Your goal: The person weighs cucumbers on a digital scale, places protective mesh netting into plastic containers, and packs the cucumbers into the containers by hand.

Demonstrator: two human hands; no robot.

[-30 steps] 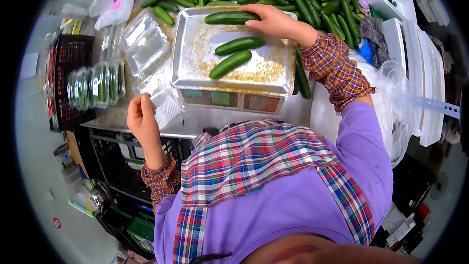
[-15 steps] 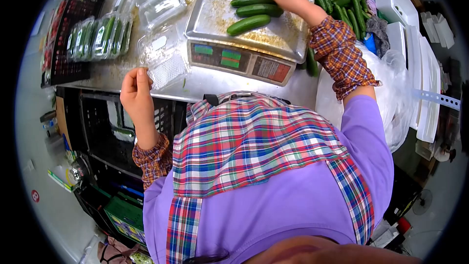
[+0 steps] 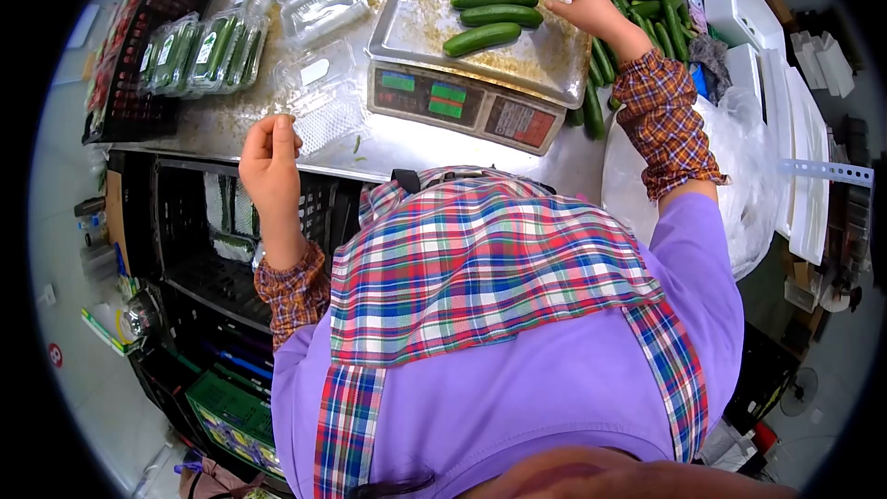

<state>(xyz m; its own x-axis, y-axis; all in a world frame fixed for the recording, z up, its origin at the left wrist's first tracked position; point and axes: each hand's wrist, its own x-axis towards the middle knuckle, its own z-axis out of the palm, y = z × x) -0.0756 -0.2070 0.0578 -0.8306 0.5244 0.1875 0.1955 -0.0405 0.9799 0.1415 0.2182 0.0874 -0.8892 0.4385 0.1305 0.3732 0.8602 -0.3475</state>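
Three green cucumbers (image 3: 499, 16) lie side by side on the metal pan (image 3: 420, 51) of a weighing scale (image 3: 462, 106). My right hand (image 3: 596, 14) is over the pan's right edge, fingers outstretched and apart, just right of the cucumbers and holding nothing. My left hand (image 3: 271, 162) is raised near the table's front edge, its fingers curled in against the thumb; nothing shows in it. Beyond it lies an opened clear plastic box (image 3: 319, 83) with a white bubbled pad (image 3: 323, 127).
Filled cucumber packs (image 3: 226, 51) stand by a black crate (image 3: 152, 14) at left. Another clear container (image 3: 323, 0) sits behind. A large cucumber pile (image 3: 647, 5) is at back right, near white foam boxes (image 3: 739, 5). An open black crate (image 3: 189, 263) is below the table.
My right hand has drawn away from the cucumbers toward the right, its fingers now clear of them. My left hand keeps nearly the same pose. The view has shifted slightly.
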